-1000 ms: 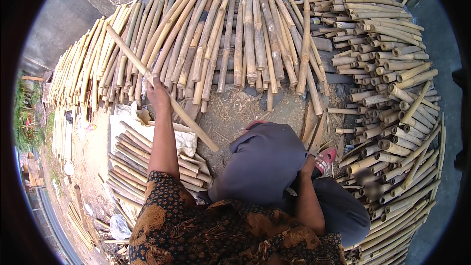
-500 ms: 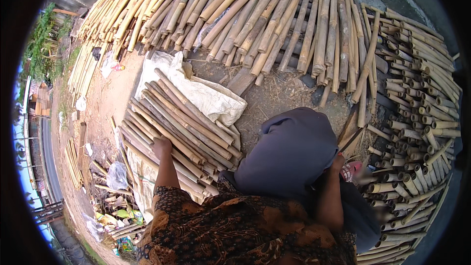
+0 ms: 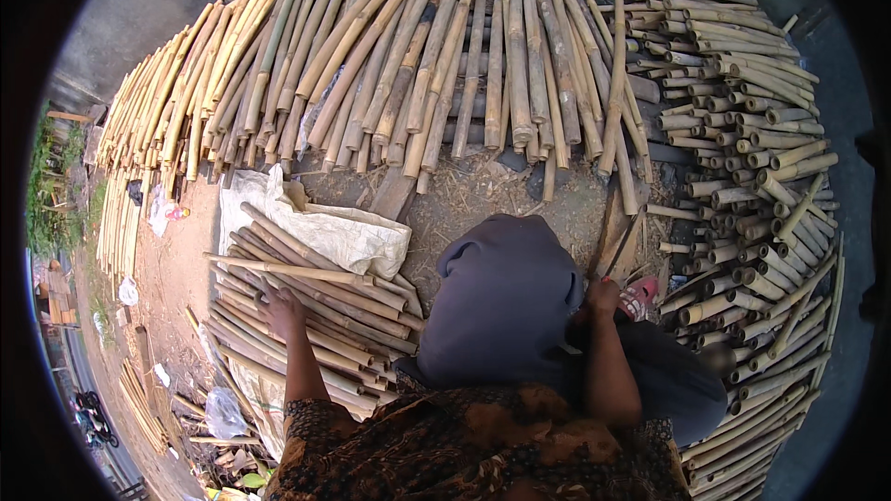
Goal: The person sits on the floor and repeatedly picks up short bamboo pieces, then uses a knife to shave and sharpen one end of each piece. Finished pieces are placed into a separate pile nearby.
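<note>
Head view: the left hand [image 3: 283, 312], fingers spread and apparently holding nothing, is over the left part of the pile [image 3: 357, 323], with the pale pole [image 3: 292, 270] just beyond its fingertips. That pole lies atop the pile, its long axis running nearly left to right, more sideways than the poles beneath; the right hand [image 3: 602, 296], well apart, is closed around a thin dark tool [image 3: 624, 246], seemingly a blade.

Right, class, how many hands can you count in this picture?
2: the left hand, spread over the small bamboo pile; the right hand, closed on a knife beside the knee. No others show.
</note>
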A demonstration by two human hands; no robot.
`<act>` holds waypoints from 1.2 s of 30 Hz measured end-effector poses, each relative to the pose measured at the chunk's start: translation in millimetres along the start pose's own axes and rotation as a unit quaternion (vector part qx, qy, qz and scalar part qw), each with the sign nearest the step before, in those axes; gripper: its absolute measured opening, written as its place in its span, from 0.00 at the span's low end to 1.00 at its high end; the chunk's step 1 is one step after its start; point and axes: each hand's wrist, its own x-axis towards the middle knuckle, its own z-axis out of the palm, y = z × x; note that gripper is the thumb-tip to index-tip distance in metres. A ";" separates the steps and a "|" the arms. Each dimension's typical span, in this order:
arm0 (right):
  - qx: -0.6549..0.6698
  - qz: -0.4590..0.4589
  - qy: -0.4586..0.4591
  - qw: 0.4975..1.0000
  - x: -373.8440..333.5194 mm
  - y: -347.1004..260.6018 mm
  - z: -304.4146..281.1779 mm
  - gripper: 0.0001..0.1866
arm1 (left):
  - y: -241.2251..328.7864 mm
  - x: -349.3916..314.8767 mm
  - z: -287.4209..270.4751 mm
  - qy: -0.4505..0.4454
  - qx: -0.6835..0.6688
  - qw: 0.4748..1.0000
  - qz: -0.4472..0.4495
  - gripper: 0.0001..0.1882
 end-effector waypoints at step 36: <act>0.007 -0.001 -0.004 1.000 -2.2 31.1 -12.3 0.22 | 460.2 -169.1 94.2 -0.236 -0.246 0.876 0.342 0.36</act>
